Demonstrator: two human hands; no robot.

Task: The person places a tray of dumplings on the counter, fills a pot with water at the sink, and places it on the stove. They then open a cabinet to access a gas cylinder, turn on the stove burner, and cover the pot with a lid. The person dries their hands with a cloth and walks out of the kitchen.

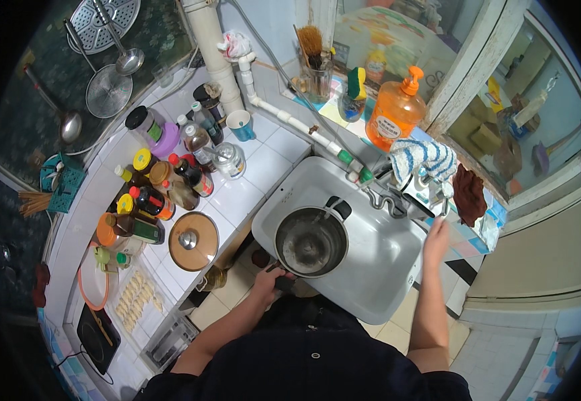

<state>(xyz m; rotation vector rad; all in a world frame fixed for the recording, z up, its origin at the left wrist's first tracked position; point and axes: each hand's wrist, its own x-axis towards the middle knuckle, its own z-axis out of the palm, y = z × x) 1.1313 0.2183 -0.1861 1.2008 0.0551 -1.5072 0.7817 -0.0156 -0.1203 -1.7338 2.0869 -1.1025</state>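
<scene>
A metal pot (pixel 311 242) is over the left part of the grey sink basin (pixel 384 244). Its inside looks dull, with a shinier patch at the bottom; whether there is water in it I cannot make out. My left hand (pixel 268 282) is closed around the pot's dark handle, at the near left. A second, looped handle (pixel 338 208) sticks out on the far side. My right hand (pixel 437 242) is raised at the basin's right edge, fingers closed at the metal tap lever (pixel 445 202). A striped cloth (pixel 424 158) drapes over the tap.
An orange pump bottle (pixel 395 115), a sponge (pixel 356 84) and a glass with a brush (pixel 318 79) stand behind the basin. A brown rag (pixel 469 194) hangs right of the tap. Leftward, the tiled counter holds several seasoning bottles (pixel 190 175), a pot lid (pixel 193 241) and a tray of dumplings (pixel 137 301).
</scene>
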